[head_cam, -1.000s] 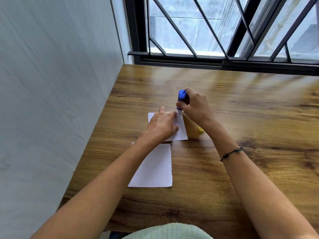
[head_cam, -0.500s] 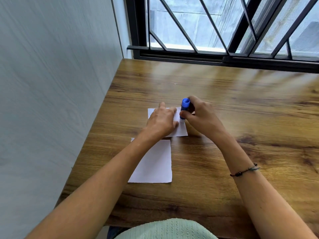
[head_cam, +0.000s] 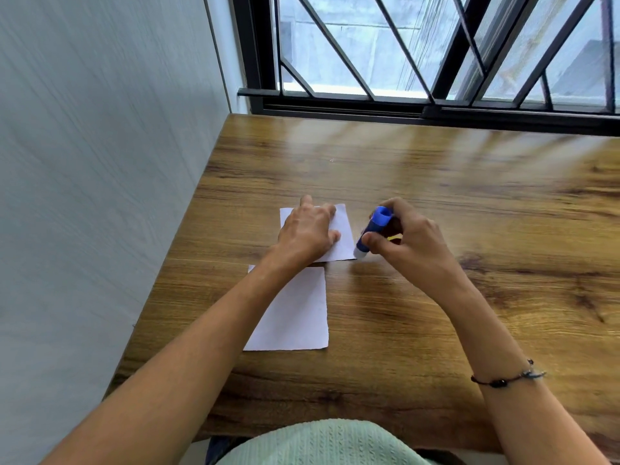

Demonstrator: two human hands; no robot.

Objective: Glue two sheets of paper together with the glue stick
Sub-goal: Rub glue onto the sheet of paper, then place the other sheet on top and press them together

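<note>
Two white sheets lie on the wooden table point(head_cam: 436, 297). The far sheet point(head_cam: 342, 236) is pressed flat under my left hand point(head_cam: 307, 234), whose fingers are spread on it. The near sheet point(head_cam: 295, 313) lies just below it, partly hidden by my left forearm. My right hand point(head_cam: 406, 243) grips a blue glue stick point(head_cam: 372, 231), tilted, with its white tip at the lower right corner of the far sheet. A bit of yellow shows under my right fingers.
A grey wall runs along the table's left edge. A black-framed window with diagonal bars stands at the table's far edge. The table's near edge is at my body, where a pale green garment shows.
My right hand has drawn the glue stick down the far sheet's right edge, from its top towards its lower right corner. My left hand has stayed on the sheet.
</note>
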